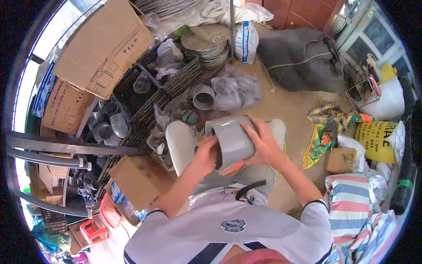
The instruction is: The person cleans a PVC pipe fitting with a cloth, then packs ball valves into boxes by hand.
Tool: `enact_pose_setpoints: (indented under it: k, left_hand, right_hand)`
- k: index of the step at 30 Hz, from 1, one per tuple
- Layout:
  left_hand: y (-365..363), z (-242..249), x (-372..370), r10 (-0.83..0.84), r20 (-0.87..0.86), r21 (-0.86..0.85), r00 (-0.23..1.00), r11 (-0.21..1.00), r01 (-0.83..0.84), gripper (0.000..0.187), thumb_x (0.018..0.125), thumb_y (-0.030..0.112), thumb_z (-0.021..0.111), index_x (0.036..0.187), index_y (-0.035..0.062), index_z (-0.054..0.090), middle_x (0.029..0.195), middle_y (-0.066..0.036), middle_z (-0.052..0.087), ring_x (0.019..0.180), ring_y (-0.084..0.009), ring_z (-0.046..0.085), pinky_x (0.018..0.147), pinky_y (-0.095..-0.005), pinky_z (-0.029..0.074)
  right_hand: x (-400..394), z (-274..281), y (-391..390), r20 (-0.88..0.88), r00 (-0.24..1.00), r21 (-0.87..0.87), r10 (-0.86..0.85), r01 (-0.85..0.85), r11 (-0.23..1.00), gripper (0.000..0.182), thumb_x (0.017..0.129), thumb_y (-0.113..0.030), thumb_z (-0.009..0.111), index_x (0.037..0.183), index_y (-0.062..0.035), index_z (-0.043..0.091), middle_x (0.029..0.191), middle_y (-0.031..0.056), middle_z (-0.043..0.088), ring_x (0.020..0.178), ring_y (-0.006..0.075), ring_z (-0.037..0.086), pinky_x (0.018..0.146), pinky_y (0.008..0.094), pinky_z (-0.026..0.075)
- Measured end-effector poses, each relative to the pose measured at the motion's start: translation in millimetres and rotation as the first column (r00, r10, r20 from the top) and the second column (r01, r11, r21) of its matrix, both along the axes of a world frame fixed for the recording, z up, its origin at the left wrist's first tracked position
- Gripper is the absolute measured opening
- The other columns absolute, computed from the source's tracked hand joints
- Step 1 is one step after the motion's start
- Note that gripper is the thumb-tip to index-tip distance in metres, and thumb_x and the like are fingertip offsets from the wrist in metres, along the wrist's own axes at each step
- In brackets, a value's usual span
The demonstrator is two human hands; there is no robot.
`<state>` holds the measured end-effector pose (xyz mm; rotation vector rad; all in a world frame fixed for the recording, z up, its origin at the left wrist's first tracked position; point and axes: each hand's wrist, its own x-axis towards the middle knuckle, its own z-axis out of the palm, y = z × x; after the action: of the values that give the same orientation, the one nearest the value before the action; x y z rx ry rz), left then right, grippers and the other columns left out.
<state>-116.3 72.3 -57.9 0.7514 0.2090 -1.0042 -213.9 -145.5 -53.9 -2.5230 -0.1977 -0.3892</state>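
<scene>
While the right hand (pixel 265 145) grips the gray pipe fitting (pixel 235 141), the left hand (pixel 206 152) meets its open end, finger closure indeterminable.

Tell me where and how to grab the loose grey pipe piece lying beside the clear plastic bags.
Best grip the near rim of the loose grey pipe piece, coming from above on the person's side: thumb inside, fingers outside. Its round open mouth faces up towards the camera, while the plastic bags crowd its right side.
</scene>
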Motion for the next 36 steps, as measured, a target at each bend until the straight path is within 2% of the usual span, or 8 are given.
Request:
enact_pose_setpoints:
  k: [6,13,20,22,30,31,33,36]
  left_hand:
    - [15.9,35.4,2.5,-0.759,0.587,0.654,0.282,0.649,0.389,0.025,0.095,0.012,0.057,0.115,0.0007,0.064,0.105,-0.015,0.071,0.098,-0.0304,0.068,0.088,-0.0439,0.052]
    - [20.4,-22.8,34.8,-0.613,0.649,0.716,-0.451,0.692,0.091,0.045,0.082,0.012,0.065,0.127,0.0069,0.061,0.118,-0.021,0.066,0.109,-0.0379,0.062,0.095,-0.0426,0.049]
    - [-5.1,-43.8,31.8,-0.705,0.645,0.648,0.296,0.709,0.278,0.057,0.091,0.028,0.068,0.141,0.0076,0.049,0.140,-0.012,0.056,0.123,-0.0281,0.059,0.102,-0.0375,0.048]
    - [-19.6,-75.3,25.0,-0.362,0.407,0.235,0.839,0.929,0.286,0.055,0.096,0.032,0.062,0.143,0.0089,0.047,0.141,-0.009,0.054,0.125,-0.0262,0.057,0.102,-0.0379,0.049]
    - [-69.8,-69.2,38.2,0.075,0.051,-0.056,0.996,0.996,-0.072,0.053,0.099,0.033,0.056,0.145,0.0107,0.043,0.139,-0.008,0.055,0.124,-0.0233,0.057,0.100,-0.0408,0.051]
    - [-73.1,-71.9,42.5,0.180,0.170,0.000,0.969,0.983,-0.183,0.053,0.099,0.033,0.057,0.145,0.0102,0.042,0.138,-0.007,0.055,0.123,-0.0236,0.058,0.100,-0.0410,0.051]
    - [-76.0,-72.6,49.9,0.212,0.208,0.010,0.955,0.976,-0.218,0.054,0.098,0.035,0.058,0.143,0.0095,0.044,0.138,-0.008,0.056,0.123,-0.0243,0.057,0.102,-0.0413,0.049]
    - [-84.3,-84.6,49.6,0.261,0.289,0.048,0.921,0.957,-0.286,0.055,0.097,0.035,0.059,0.142,0.0076,0.045,0.139,-0.009,0.055,0.126,-0.0254,0.055,0.106,-0.0416,0.045]
  right_hand:
    - [-3.9,-9.0,-3.6,0.149,0.988,0.032,0.039,-0.044,0.999,0.115,0.040,-0.044,0.092,0.142,-0.0143,0.049,0.144,0.0253,0.039,0.131,0.0474,0.040,0.111,0.0561,0.035]
    - [11.1,-2.9,7.7,0.115,0.992,0.021,0.057,-0.059,0.998,0.117,0.038,-0.037,0.091,0.145,-0.0164,0.047,0.142,0.0261,0.040,0.129,0.0465,0.042,0.110,0.0557,0.035]
    - [22.5,-9.4,0.8,0.165,0.984,-0.236,0.068,-0.028,0.971,0.113,0.041,-0.036,0.088,0.145,-0.0198,0.048,0.144,0.0258,0.039,0.133,0.0449,0.039,0.112,0.0602,0.028]
    - [24.3,-10.3,0.2,0.172,0.983,-0.231,0.061,-0.020,0.973,0.106,0.045,-0.034,0.088,0.143,-0.0173,0.049,0.147,0.0255,0.038,0.135,0.0445,0.038,0.112,0.0605,0.028]
    - [28.3,-17.4,12.6,0.014,0.972,-0.304,-0.233,0.227,0.925,0.106,0.061,-0.025,0.085,0.153,-0.0169,0.033,0.154,0.0271,0.031,0.144,0.0415,0.030,0.117,0.0597,0.021]
    - [21.3,-22.6,17.7,-0.009,0.970,0.127,-0.245,0.244,0.961,0.106,0.068,-0.025,0.082,0.156,-0.0159,0.023,0.154,0.0271,0.030,0.144,0.0405,0.032,0.115,0.0585,0.026]
    - [7.4,-25.9,24.7,-0.027,0.970,0.530,-0.243,0.220,0.819,0.107,0.075,-0.025,0.080,0.158,-0.0149,0.013,0.155,0.0271,0.030,0.143,0.0395,0.034,0.113,0.0572,0.031]
    - [-9.1,-23.1,26.5,-0.514,0.858,0.856,-0.012,0.514,0.056,0.099,0.087,-0.029,0.070,0.158,-0.0117,0.004,0.154,0.0272,0.031,0.139,0.0363,0.040,0.103,0.0530,0.045]
